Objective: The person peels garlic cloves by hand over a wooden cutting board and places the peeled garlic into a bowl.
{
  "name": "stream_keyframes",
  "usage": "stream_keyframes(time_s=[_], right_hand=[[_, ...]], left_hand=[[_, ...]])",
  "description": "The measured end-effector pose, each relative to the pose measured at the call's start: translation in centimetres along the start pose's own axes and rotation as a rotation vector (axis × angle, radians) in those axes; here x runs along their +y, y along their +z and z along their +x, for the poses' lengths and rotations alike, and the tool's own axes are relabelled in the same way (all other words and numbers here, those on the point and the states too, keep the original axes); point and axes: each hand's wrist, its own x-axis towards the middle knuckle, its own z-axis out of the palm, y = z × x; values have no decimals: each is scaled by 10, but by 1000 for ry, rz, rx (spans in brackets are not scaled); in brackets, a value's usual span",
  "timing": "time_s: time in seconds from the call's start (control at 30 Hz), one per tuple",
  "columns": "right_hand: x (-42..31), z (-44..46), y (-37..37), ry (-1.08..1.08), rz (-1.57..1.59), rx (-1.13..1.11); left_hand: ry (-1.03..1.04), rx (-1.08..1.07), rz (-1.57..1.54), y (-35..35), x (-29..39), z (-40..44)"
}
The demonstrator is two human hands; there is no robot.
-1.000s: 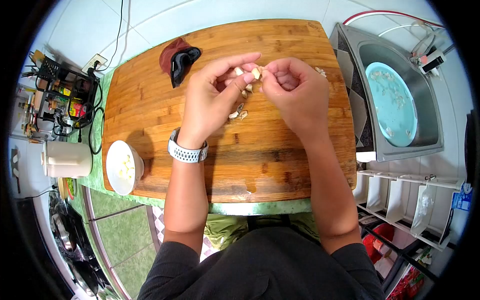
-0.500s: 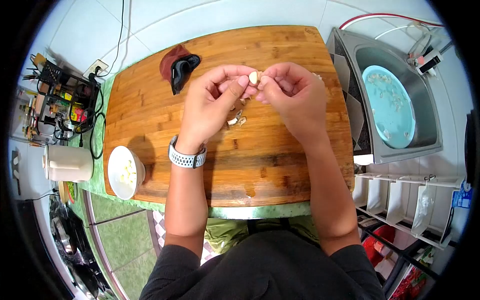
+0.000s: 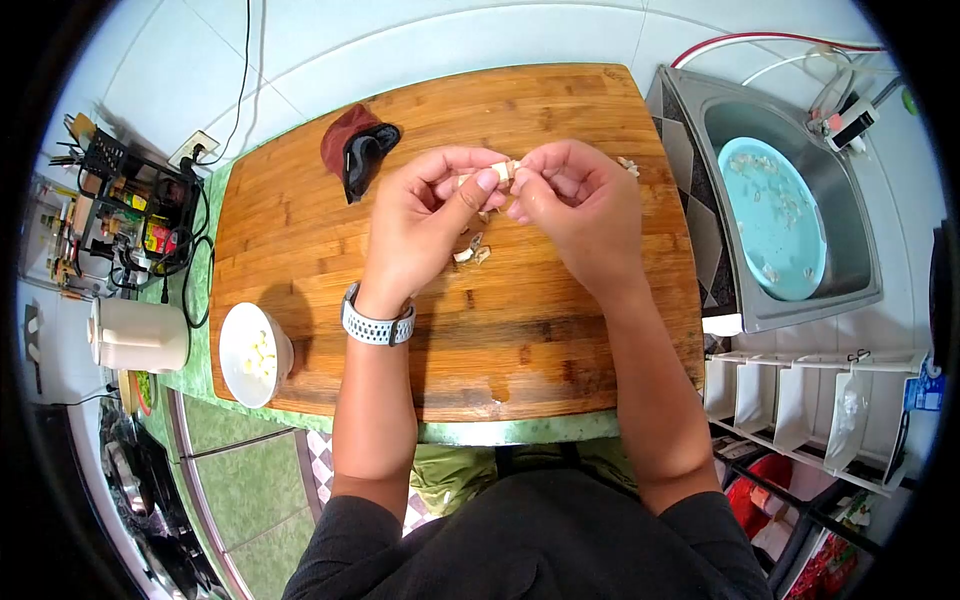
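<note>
Head view, fingers (image 3: 487, 180) pinching clove (image 3: 504, 173), board edges (image 3: 540, 405) (apart)

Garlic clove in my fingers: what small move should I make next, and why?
Probably ease the right hand gently away from the left hand: both pinch at the clove, and tan skin seems to cling at its right end.

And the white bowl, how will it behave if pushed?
The white bowl probably keeps its shape: its walls look smooth and rigid. Likely fairly light, as the pale pieces fill only part of it. Could tip if shoved outward, since it stands near the wooden board's corner.
</note>
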Motion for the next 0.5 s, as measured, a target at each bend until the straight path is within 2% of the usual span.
stream_keyframes(time_s=[0.33, 0.5], right_hand=[[4, 3, 2, 31, 135, 14], [16, 3, 2, -95, -100, 87]], left_hand=[[61, 58, 22, 4, -5, 2], [37, 103, 80, 5, -4, 0]])
